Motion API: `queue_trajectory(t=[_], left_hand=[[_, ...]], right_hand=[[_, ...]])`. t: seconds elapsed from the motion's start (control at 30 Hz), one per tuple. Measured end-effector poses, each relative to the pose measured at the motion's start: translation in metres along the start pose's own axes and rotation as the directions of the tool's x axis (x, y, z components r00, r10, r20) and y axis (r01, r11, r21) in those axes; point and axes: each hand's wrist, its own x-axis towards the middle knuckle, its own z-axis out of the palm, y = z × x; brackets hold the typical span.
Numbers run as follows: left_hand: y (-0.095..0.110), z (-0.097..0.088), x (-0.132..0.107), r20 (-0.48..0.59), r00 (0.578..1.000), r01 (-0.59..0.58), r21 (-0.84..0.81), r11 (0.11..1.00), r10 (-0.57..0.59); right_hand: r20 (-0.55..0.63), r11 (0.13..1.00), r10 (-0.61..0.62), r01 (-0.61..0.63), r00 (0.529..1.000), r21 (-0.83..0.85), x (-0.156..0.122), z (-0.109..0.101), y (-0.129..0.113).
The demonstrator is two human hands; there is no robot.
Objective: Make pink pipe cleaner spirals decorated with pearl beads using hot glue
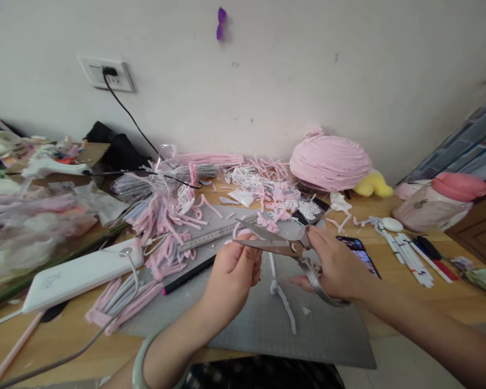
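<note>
My right hand (334, 265) is wrapped round the handles of a pair of metal scissors (285, 247). The blades are apart and point left, just over my left hand (237, 265). My left hand is closed in a pinch on a pink pipe cleaner (243, 232), whose looped end shows above the fingers beside the blades; the rest is hidden. Below the scissors, a pale grey-lilac pipe cleaner (281, 297) with a knot in it lies on the grey cutting mat (259, 329). A steel ruler (210, 237) rests behind my left hand.
Bundles of pink and lilac pipe cleaners (157, 216), a black pen (190, 274) and a white power bank (85, 275) with a cable lie left. A pink yarn-like bundle (330, 162) stands at the wall. On the right are a phone (359, 255), several markers (413, 259) and a pink-lidded container (437, 202).
</note>
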Motion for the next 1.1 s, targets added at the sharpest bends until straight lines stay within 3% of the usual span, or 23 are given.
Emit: queue_trajectory(t=[0.07,0.13,0.23,0.33,0.47,0.57,0.63,0.77,0.83,0.9,1.03,1.1], left_hand=[[-0.004,-0.003,-0.001,-0.026,0.993,-0.104,0.206,0.973,0.112],[-0.005,-0.005,-0.002,-0.018,0.970,-0.209,0.438,0.874,0.241],[-0.003,-0.008,-0.001,0.041,0.914,-0.317,0.696,0.644,0.404],[-0.004,-0.011,0.001,0.134,0.833,-0.377,0.847,0.375,0.536],[-0.010,-0.016,0.006,0.284,0.717,-0.393,0.919,0.032,0.637],[-0.012,-0.022,0.010,0.406,0.652,-0.412,0.899,-0.151,0.641],[-0.011,-0.027,0.013,0.478,0.634,-0.429,0.871,-0.238,0.608],[-0.010,-0.037,0.020,0.579,0.638,-0.457,0.815,-0.356,0.508],[-0.010,-0.040,0.024,0.596,0.644,-0.481,0.803,-0.352,0.479],[-0.010,-0.040,0.025,0.552,0.690,-0.490,0.832,-0.259,0.468],[-0.008,-0.036,0.024,0.306,0.871,-0.391,0.906,0.165,0.385],[-0.008,-0.032,0.023,0.212,0.922,-0.332,0.862,0.383,0.324]], right_hand=[[0.003,1.000,0.002,-0.002,1.000,0.003,0.000,0.001,-0.001],[0.004,1.000,0.005,-0.005,1.000,0.017,0.000,0.001,-0.002],[0.015,0.998,0.020,-0.021,1.000,0.063,0.000,0.001,-0.004],[0.044,0.992,0.057,-0.062,0.997,0.110,-0.001,0.003,-0.006],[0.120,0.971,0.125,-0.146,0.985,0.190,-0.004,0.006,-0.009],[0.180,0.950,0.157,-0.199,0.971,0.243,-0.006,0.007,-0.013],[0.242,0.932,0.193,-0.254,0.951,0.257,-0.007,0.007,-0.016],[0.407,0.846,0.220,-0.382,0.886,0.373,-0.009,0.008,-0.021],[0.475,0.776,0.181,-0.422,0.861,0.470,-0.010,0.010,-0.024],[0.505,0.719,0.130,-0.432,0.853,0.544,-0.011,0.012,-0.025],[0.483,0.675,0.066,-0.396,0.873,0.623,-0.009,0.013,-0.026],[0.484,0.673,0.066,-0.398,0.872,0.624,-0.008,0.013,-0.026]])
